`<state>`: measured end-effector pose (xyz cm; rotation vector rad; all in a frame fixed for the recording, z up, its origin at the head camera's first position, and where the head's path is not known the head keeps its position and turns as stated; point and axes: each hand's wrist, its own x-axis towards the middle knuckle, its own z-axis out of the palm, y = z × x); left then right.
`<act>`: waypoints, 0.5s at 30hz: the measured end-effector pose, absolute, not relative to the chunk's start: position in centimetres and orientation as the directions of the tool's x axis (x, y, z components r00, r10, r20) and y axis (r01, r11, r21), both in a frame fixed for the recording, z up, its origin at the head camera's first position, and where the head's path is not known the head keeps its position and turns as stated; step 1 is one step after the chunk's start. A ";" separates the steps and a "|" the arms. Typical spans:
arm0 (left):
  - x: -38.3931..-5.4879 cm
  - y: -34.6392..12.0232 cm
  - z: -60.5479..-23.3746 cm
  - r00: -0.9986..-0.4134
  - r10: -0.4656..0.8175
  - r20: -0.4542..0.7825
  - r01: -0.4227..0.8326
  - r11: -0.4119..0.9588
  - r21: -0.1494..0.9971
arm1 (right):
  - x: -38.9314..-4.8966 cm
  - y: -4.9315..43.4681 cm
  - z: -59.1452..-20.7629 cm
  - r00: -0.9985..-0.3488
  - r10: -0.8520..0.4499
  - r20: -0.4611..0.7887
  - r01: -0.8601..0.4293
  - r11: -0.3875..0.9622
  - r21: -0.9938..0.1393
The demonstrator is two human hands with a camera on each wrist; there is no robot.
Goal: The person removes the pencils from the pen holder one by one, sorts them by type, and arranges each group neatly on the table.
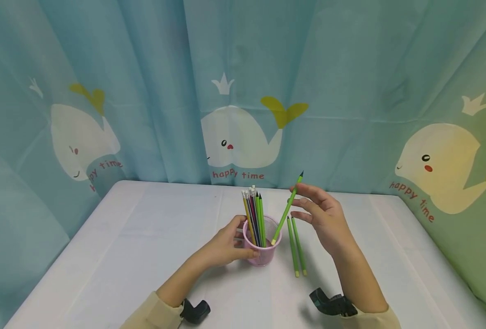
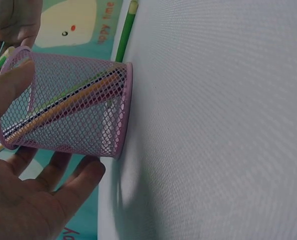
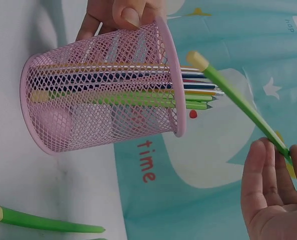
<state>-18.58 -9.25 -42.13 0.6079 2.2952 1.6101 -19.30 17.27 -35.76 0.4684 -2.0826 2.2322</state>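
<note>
A pink mesh pencil cup (image 1: 262, 257) stands on the white table, with several pencils (image 3: 123, 85) leaning together inside it. My left hand (image 1: 225, 244) holds the cup from its left side, thumb at the front and fingers round the back. With the fingertips and thumb of my right hand (image 1: 323, 214) I pinch a green pencil (image 1: 287, 208) near its dark pointed end. Its yellow end tilts down at the right part of the cup's rim, outside the opening in the right wrist view. Two more green pencils (image 1: 293, 249) lie side by side on the table, right of the cup.
The white tabletop (image 1: 144, 256) stretches out on both sides of the cup. Behind it hangs a blue-green curtain (image 1: 156, 91) printed with whales. Dark wrist straps (image 1: 333, 305) sit at both cuffs.
</note>
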 end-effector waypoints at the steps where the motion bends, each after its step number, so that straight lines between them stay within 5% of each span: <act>1: -18.6 -9.2 -42.1 -0.875 0.484 0.019 0.183 0.295 0.938 | -19.3 17.3 -35.8 -0.954 -0.163 0.251 -0.237 -0.100 -0.966; 15: -18.6 -9.2 -42.1 -0.877 0.481 0.017 0.182 0.298 0.937 | -19.3 17.6 -35.6 -0.969 -0.124 0.216 -0.190 -0.191 -0.963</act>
